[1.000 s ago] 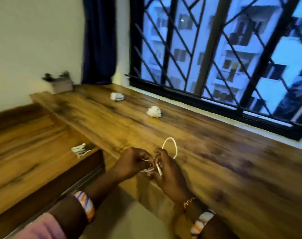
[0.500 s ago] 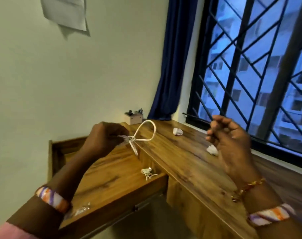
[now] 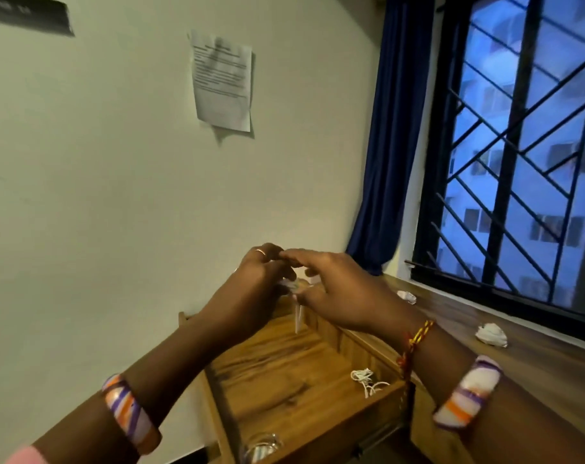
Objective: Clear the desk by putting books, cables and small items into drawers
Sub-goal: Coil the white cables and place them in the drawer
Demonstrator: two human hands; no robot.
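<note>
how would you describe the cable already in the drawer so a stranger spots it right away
Find the open wooden drawer left of the window-side desk. At its front right corner lies a small white coiled cable, loose and tangled, unlike the crumpled white wads on the desk.

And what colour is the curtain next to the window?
Dark blue. The curtain hangs beside the window; the head view shows it plainly.

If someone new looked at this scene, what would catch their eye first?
Both hands meet mid-frame above the open drawer: the left hand pinches a small white cable whose end dangles, and the right hand reaches in with relaxed fingers. Behind, a barred window glows blue, with crumpled paper on the desk below.
</note>
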